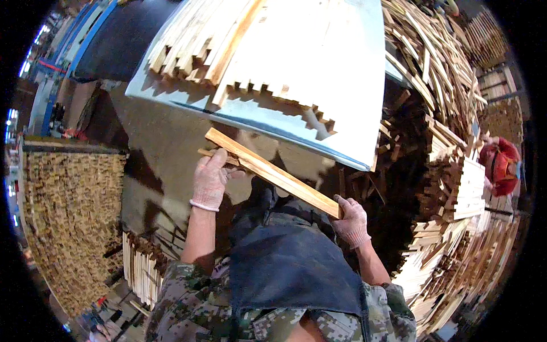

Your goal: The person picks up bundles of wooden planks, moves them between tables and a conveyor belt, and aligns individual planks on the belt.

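Two gloved hands carry a small bundle of wooden slats point(273, 174) at chest height, above a dark apron point(290, 262). The left hand point(209, 179) is closed around the far, upper end of the bundle, fingers wrapped over the top face; a thinner slat juts out just beyond this grip. The right hand point(352, 222) is closed on the near, lower end, thumb pressed on the end grain. The bundle thus slopes down from the left grip to the right grip and hangs free, touching nothing else. Just beyond the left grip lies the edge of a pale metal-topped table point(285, 128) bearing rows of stacked slats point(228, 45) with stepped ends. Outward of the right grip, loose slat heaps point(450, 188) rise in a disorderly wall. The step in hand appears to be the transfer of a gathered bundle between heap and table. Any setting-down would call for levelling the bundle and keeping both grips firm so that the slats stay aligned.
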Action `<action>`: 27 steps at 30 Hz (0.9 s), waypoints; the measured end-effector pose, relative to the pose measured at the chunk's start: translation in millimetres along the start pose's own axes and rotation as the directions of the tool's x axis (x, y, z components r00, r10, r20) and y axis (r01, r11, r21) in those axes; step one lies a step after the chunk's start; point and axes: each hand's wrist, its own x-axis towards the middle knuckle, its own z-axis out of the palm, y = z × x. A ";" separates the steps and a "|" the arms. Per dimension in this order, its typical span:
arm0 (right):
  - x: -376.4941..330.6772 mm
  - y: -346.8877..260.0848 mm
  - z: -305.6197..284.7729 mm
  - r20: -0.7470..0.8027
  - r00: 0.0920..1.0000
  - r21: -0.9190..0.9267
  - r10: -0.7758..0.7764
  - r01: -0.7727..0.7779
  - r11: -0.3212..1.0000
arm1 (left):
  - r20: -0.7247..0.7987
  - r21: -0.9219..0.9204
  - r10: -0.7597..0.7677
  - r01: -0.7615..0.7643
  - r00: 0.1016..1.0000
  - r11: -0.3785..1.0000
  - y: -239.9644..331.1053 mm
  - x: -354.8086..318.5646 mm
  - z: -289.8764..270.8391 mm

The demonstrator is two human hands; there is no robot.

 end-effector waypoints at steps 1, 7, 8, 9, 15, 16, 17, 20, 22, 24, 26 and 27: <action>0.9 0.9 -3.3 0.033 0.999 0.044 0.021 -0.023 0.999 | 0.006 -0.049 -0.020 0.020 1.000 0.999 -0.3 0.2 2.7; -10.3 15.2 4.1 0.184 0.976 0.486 0.115 -0.192 0.853 | 0.217 -0.360 -0.057 0.134 0.974 0.923 3.6 20.6 4.0; -11.9 19.0 6.0 0.196 0.973 0.536 0.118 -0.207 0.818 | 0.244 -0.210 -0.067 0.120 0.967 0.970 6.1 19.3 5.5; -12.4 17.3 4.1 0.203 0.971 0.535 0.126 -0.218 0.816 | 0.263 -0.056 -0.080 0.098 0.961 0.994 8.1 15.4 8.2; -25.2 6.4 15.2 0.255 0.947 0.597 0.197 -0.314 0.738 | 0.431 0.626 -0.048 -0.260 0.901 0.735 -0.3 21.0 18.7; -26.9 1.6 16.7 0.227 0.951 0.640 0.209 -0.308 0.704 | 0.455 0.630 -0.119 -0.225 0.882 0.743 5.9 18.9 27.0; -28.9 0.0 21.1 0.202 0.958 0.644 0.203 -0.286 0.709 | 0.479 0.636 -0.190 -0.189 0.857 0.748 14.0 14.6 37.0; -30.6 -6.7 28.7 0.218 0.938 0.625 0.270 -0.347 0.699 | 0.560 0.583 -0.220 -0.191 0.799 0.790 19.8 5.1 67.6; -34.9 -16.8 17.0 0.254 0.918 0.684 0.304 -0.393 0.615 | 0.692 0.491 -0.230 -0.212 0.684 0.845 16.6 5.3 97.0; -39.0 -27.1 6.6 0.172 0.951 0.643 0.257 -0.306 0.702 | 0.734 0.463 -0.197 -0.267 0.650 0.845 10.4 -5.7 129.1; -42.1 -29.2 -0.4 0.128 0.963 0.605 0.236 -0.265 0.751 | 0.664 0.439 -0.164 -0.203 0.729 0.876 -10.3 -11.9 161.7; -44.6 -23.7 7.2 0.101 0.969 0.622 0.225 -0.239 0.746 | 0.670 0.505 -0.247 -0.186 0.700 0.843 -4.0 -6.0 166.5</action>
